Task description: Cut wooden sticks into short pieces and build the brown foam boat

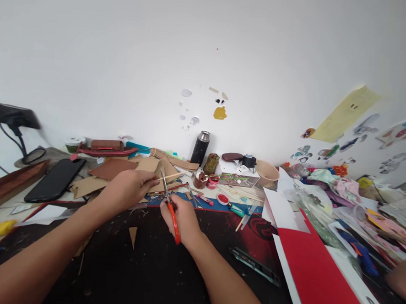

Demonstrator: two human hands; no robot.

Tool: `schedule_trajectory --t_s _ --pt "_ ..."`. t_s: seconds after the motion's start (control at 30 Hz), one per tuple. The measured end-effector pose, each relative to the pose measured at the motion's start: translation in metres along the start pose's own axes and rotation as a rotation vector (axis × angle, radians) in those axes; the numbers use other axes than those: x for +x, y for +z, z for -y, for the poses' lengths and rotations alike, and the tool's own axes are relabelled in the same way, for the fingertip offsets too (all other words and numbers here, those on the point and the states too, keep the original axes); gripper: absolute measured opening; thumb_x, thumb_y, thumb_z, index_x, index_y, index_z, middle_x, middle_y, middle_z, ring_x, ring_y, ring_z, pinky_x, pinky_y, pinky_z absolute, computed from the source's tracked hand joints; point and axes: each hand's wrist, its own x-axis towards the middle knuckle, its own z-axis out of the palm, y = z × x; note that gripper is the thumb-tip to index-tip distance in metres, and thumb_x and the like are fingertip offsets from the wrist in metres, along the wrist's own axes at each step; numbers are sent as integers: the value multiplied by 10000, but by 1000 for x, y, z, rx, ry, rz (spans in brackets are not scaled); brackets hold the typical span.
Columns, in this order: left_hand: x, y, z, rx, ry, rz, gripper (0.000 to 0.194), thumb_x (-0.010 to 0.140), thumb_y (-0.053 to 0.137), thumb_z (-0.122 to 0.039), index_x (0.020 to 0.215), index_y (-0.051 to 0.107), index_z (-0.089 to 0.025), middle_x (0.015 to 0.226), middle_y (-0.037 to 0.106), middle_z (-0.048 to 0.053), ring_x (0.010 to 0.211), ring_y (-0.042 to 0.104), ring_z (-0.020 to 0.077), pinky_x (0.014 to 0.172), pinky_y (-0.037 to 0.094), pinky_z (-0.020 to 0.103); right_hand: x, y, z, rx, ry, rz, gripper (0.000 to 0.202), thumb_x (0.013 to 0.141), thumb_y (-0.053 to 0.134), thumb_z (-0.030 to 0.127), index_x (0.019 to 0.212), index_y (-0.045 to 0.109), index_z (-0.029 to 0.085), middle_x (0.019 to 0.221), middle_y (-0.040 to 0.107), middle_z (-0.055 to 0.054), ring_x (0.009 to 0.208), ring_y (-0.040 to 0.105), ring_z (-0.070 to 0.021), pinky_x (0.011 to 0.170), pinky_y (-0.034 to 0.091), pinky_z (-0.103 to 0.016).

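While the left hand (133, 189) pinches a thin, straight, pale wooden stick (172, 176) near the dark mat's far edge (124, 208), the right hand (185, 219) grips orange-handled scissors (174, 221), blades against it. Cardboard pieces (149, 164) and paint pots (200, 181) crowd behind; rightward lie a box cutter (254, 266) and red sheet (322, 274).

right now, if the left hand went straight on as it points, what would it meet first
Likely the blades of the scissors in the right hand, across the thin stick that the left hand holds; exact depth is hard to judge from this one view.
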Motion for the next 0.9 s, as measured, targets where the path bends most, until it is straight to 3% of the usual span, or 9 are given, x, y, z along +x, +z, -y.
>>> schedule_trajectory --t_s 0.13,0.3,0.47,0.6,0.73,0.9 --pt "0 0 3 -99 3 -4 444 979 450 -511 867 779 -236 809 798 80 754 703 259 689 435 319 0 2 -1 -5 -9 -5 138 928 686 333 855 669 217 642 574 34 573 503 -140 596 397 -231" --pt "1 -3 8 -222 -6 91 484 979 453 -578 874 779 -236 767 774 41 702 672 230 660 451 296 2 5 -2 -78 -44 -34 114 928 647 254 821 642 217 662 598 24 602 550 -143 656 436 -236" --pt "-1 2 1 82 14 -19 426 1010 454 -443 966 818 -228 951 842 108 862 757 298 722 475 339 0 4 -1 -43 -4 -8 105 945 651 265 849 656 226 636 594 28 576 577 -153 624 448 -242" --pt "-3 4 -4 349 98 53 378 1026 436 -267 1044 807 -200 971 828 134 839 768 299 648 445 344 -2 4 0 77 125 70 144 998 632 325 882 649 240 522 504 67 456 559 -148 517 419 -231" --pt "-3 9 0 383 191 102 380 967 472 -133 1176 783 -193 1016 814 133 897 767 290 659 465 339 -2 5 -2 265 215 185 309 1008 649 509 861 557 253 458 453 100 339 508 -143 380 359 -208" --pt "-1 24 8 271 76 -9 375 1042 440 -301 1064 807 -225 999 831 125 880 770 285 669 459 327 -2 5 -5 300 215 198 381 987 679 577 859 524 253 450 465 103 330 513 -142 346 359 -193"
